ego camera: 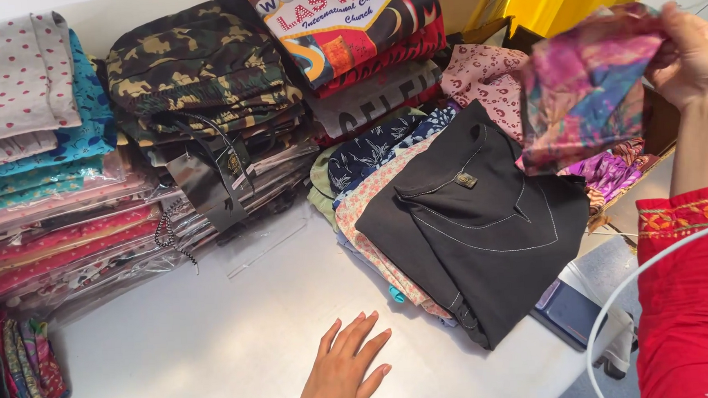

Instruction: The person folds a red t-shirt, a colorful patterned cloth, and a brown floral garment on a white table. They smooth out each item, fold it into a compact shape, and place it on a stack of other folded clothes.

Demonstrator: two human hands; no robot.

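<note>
The left hand (342, 378) lies flat, fingers spread, on the pale grey tabletop (216, 347), holding nothing. The right hand (693, 55) is raised at the upper right, fingers apparently pinched on a multicoloured patchwork-print cloth (589, 86), which hangs above a folded black stitched garment (474, 224) topping a pile.

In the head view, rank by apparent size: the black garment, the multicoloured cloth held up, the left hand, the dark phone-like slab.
1. black garment
2. multicoloured cloth, nearer the camera, so unsure
3. left hand
4. dark slab, partly hidden
</note>
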